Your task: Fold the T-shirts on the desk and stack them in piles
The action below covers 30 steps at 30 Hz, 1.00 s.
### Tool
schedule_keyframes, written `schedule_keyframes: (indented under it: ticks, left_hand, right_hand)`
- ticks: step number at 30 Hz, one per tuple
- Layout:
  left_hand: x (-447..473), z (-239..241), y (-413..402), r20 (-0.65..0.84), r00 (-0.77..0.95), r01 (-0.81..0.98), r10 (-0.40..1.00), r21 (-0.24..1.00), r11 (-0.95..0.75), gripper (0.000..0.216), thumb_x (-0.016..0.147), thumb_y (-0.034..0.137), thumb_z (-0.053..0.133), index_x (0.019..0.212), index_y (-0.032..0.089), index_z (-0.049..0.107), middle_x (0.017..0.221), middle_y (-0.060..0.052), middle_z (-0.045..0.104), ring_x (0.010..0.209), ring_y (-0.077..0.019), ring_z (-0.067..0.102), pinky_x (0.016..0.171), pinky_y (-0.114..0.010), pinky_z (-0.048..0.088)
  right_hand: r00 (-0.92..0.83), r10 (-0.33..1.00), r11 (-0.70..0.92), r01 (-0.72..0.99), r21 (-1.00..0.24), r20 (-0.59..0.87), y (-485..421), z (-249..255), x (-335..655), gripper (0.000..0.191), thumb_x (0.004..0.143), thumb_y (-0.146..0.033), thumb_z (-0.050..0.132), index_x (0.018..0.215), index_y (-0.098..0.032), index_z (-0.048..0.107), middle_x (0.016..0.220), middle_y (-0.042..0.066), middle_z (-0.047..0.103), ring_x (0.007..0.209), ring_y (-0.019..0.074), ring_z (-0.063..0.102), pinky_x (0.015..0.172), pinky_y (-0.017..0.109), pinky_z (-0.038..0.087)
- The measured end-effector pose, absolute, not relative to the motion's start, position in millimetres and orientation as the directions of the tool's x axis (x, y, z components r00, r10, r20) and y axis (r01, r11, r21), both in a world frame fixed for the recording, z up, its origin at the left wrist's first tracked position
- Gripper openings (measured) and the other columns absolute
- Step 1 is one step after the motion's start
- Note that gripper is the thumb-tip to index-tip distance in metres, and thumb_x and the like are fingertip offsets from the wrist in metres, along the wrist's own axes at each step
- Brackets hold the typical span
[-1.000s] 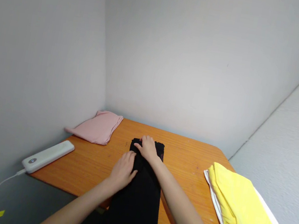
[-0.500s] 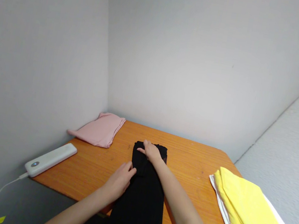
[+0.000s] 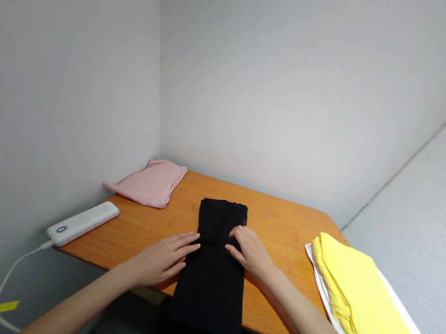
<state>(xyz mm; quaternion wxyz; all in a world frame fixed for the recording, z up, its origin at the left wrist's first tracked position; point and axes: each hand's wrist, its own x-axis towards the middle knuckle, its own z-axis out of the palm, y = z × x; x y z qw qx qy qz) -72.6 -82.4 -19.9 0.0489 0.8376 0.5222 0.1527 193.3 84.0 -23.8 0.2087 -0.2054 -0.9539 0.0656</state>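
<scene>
A black garment (image 3: 211,280), narrowed into a long strip, lies on the wooden table (image 3: 282,223) and hangs over its front edge. At its far end a gathered band shows, with a folded flap just below it. My left hand (image 3: 166,258) rests along the garment's left edge, fingers spread and fingertips touching the cloth. Over the right edge, my right hand (image 3: 251,252) has its thumb and fingers apart, tips on or just above the fabric. Neither hand grips anything.
A folded pink cloth (image 3: 151,183) lies at the back left by the wall. Near the left edge sits a white power bank (image 3: 83,223) with a white cable (image 3: 7,278) hanging down. Folded yellow cloth (image 3: 371,302) lies over white cloth at the right.
My right hand has drawn back toward me and off to the garment's right side. My left hand has opened from a pinch on the left edge. The view has shifted slightly.
</scene>
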Motion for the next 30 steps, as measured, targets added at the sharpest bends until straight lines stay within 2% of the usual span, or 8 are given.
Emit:
schedule_keyframes:
  ticks: [4, 7, 11, 14, 18, 24, 27, 30]
  left_hand:
    - [-74.7, -23.2, -87.8, 0.065, 0.51, 0.816, 0.858, 0.281, -0.506, 0.089, 0.079, 0.064, 0.061, 0.151, 0.031, 0.022, 0.16, -0.008, 0.011, 0.146, -0.0311, 0.015, 0.117, -0.05, 0.022]
    - [-66.6, -26.3, -92.7, -0.008, 0.565, 0.795, 0.825, 0.27, -0.543, 0.115, 0.061, 0.068, 0.075, 0.153, 0.028, 0.017, 0.16, -0.012, 0.01, 0.145, -0.0356, 0.013, 0.116, -0.052, 0.021]
    - [-46.2, -41.1, -109.0, 0.025, 0.553, 0.83, 0.833, 0.077, -0.553, 0.123, 0.056, 0.034, 0.088, 0.153, 0.03, 0.013, 0.16, -0.012, 0.012, 0.145, -0.0344, 0.016, 0.117, -0.052, 0.022]
    - [-33.3, -61.8, -118.3, 0.151, 0.513, 0.858, 0.845, -0.092, -0.505, 0.092, 0.075, 0.003, 0.065, 0.151, 0.032, 0.02, 0.158, -0.009, 0.023, 0.144, -0.0277, 0.023, 0.115, -0.047, 0.028]
    - [-29.8, -82.5, -123.1, 0.277, 0.509, 0.861, 0.815, -0.159, -0.484, 0.076, 0.077, -0.006, 0.05, 0.143, 0.028, 0.036, 0.154, -0.011, 0.032, 0.142, -0.0272, 0.029, 0.11, -0.044, 0.037]
    - [-25.9, -63.1, -128.0, 0.346, 0.436, 0.841, 0.831, 0.172, -0.513, 0.041, 0.077, 0.004, 0.048, 0.113, 0.02, 0.058, 0.136, -0.011, 0.055, 0.127, -0.0266, 0.048, 0.103, -0.043, 0.041]
    - [-13.5, -42.5, -111.4, 0.289, 0.141, 0.86, 0.947, 0.439, -0.262, 0.025, 0.094, 0.02, 0.035, 0.095, 0.021, 0.061, 0.1, -0.008, 0.069, 0.096, -0.0211, 0.063, 0.083, -0.033, 0.048]
    - [-3.7, -31.6, -81.4, 0.146, -0.188, 0.872, 0.971, 0.479, 0.097, 0.037, 0.099, 0.038, 0.03, 0.083, 0.02, 0.059, 0.079, -0.007, 0.068, 0.077, -0.0223, 0.065, 0.067, -0.03, 0.043]
  right_hand:
    - [-0.947, 0.292, 0.926, 0.245, -0.287, 0.132, 37.2, -34.0, 256.4, 0.079, 0.081, -0.065, 0.062, 0.142, -0.02, 0.04, 0.148, 0.016, 0.038, 0.136, 0.0307, 0.034, 0.11, 0.047, 0.031]
    - [-0.961, 0.275, 0.929, 0.258, -0.266, 0.028, 13.2, -40.5, 283.0, 0.104, 0.074, -0.064, 0.069, 0.153, -0.018, 0.018, 0.157, 0.015, 0.015, 0.144, 0.0311, 0.015, 0.116, 0.048, 0.019]
    - [-0.937, 0.348, 0.929, 0.34, -0.145, 0.03, -15.9, -48.4, 296.9, 0.105, 0.072, -0.033, 0.076, 0.154, -0.019, 0.012, 0.159, 0.011, 0.007, 0.145, 0.0283, 0.008, 0.118, 0.046, 0.015]
    - [-0.904, 0.418, 0.908, 0.417, -0.034, 0.094, -32.2, -60.6, 297.9, 0.092, 0.069, -0.007, 0.064, 0.151, -0.018, 0.024, 0.159, 0.01, 0.01, 0.145, 0.0271, 0.009, 0.117, 0.045, 0.02]
    - [-0.894, 0.412, 0.908, 0.419, 0.002, 0.175, -40.4, -74.6, 301.2, 0.085, 0.064, 0.002, 0.055, 0.145, -0.016, 0.038, 0.157, 0.013, 0.018, 0.144, 0.0288, 0.013, 0.114, 0.048, 0.026]
    - [-0.83, 0.472, 0.868, 0.378, -0.322, 0.297, -38.8, -62.4, 300.5, 0.05, 0.08, 0.0, 0.039, 0.12, -0.02, 0.06, 0.132, 0.008, 0.057, 0.125, 0.0224, 0.047, 0.102, 0.04, 0.04]
    - [-0.612, 0.751, 0.628, 0.545, -0.555, 0.249, -22.3, -55.3, 276.3, 0.036, 0.094, -0.013, 0.031, 0.086, -0.017, 0.066, 0.087, 0.008, 0.069, 0.083, 0.0196, 0.064, 0.073, 0.03, 0.048]
    - [-0.371, 0.921, 0.375, 0.771, -0.514, 0.116, 2.0, -52.0, 244.0, 0.045, 0.101, -0.03, 0.031, 0.07, -0.016, 0.062, 0.07, 0.009, 0.067, 0.067, 0.0214, 0.063, 0.061, 0.029, 0.043]
